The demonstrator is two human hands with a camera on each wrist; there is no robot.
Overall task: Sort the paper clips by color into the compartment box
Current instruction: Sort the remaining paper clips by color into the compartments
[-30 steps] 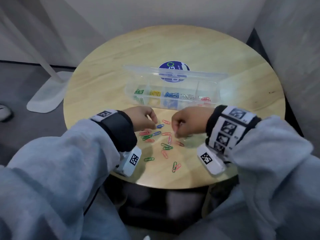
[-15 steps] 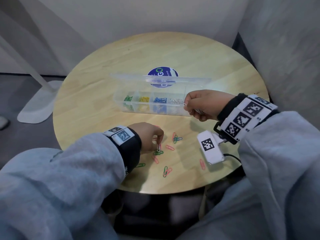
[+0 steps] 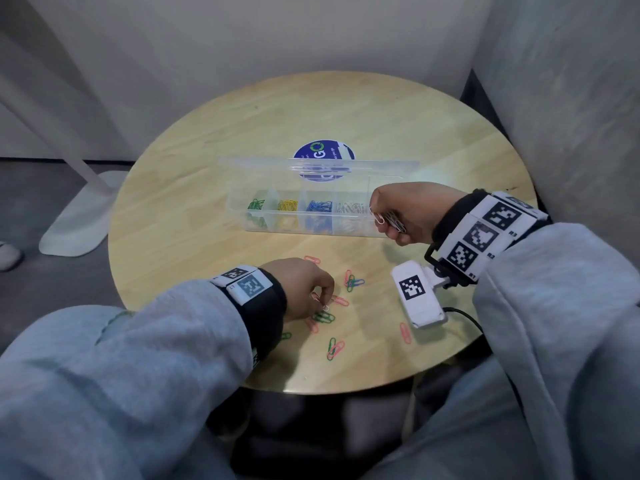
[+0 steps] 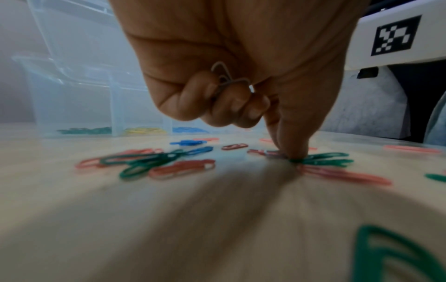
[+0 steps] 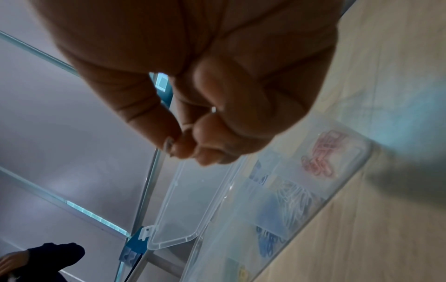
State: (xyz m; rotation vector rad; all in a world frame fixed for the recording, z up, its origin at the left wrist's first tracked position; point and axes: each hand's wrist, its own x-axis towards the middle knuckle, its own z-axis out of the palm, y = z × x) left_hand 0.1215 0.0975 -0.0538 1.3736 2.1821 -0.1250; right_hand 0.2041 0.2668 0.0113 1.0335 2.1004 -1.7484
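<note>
The clear compartment box point(image 3: 273, 221) stands open mid-table, holding green, yellow, blue and white clips point(image 3: 351, 207) in separate cells. In the right wrist view, pink-red clips point(image 5: 318, 160) fill its end cell beside the white clips point(image 5: 294, 198). My right hand point(image 3: 379, 218) hovers over the box's right end, pinching several white clips point(image 3: 389, 220). My left hand point(image 3: 323, 301) is down among the loose clips point(image 3: 353, 280), fingertips point(image 4: 287, 152) on a clip on the table, with pale clips point(image 4: 226, 80) tucked in its curled fingers.
Loose red, green and blue clips lie scattered near the front of the round wooden table point(image 3: 194, 202), one red clip point(image 3: 405, 332) apart at the right. A blue sticker point(image 3: 323, 154) lies behind the box. Grey walls stand close behind and right; a white stand base point(image 3: 79, 216) sits left.
My right hand has left the loose pile and risen to the box's right end with white clips. My left hand stays at the pile, fingertips down on another clip.
</note>
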